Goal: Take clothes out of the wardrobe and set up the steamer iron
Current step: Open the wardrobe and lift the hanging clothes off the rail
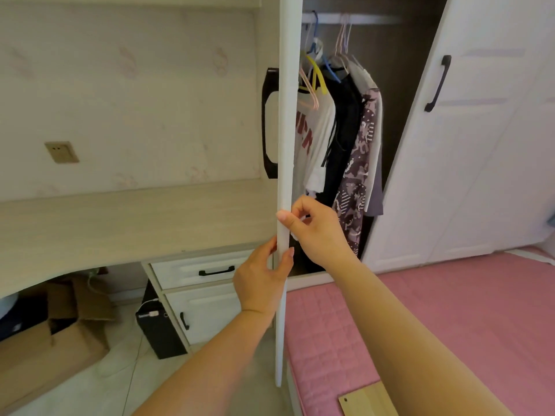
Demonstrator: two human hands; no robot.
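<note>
The white wardrobe door (pixel 287 121) stands edge-on to me, swung out, with its black handle (pixel 268 124) on the left face. My left hand (pixel 260 280) grips the door's edge low down, thumb on the right side. My right hand (pixel 315 228) holds the same edge just above, fingers curled round it. Inside the wardrobe, clothes hang from a rail (pixel 351 18): a white T-shirt with red letters (pixel 313 136), a dark garment (pixel 345 130) and a purple patterned one (pixel 360 163), on coloured hangers (pixel 315 75). No steamer iron is in view.
A second white wardrobe door (pixel 468 139) stands to the right. A pink quilted bed (pixel 435 319) lies below it, with a light wooden board (pixel 365 400) at the bottom edge. Left is a desk (pixel 120 223) with drawers (pixel 210 271), a black box (pixel 159 325) and cardboard boxes (pixel 54 340).
</note>
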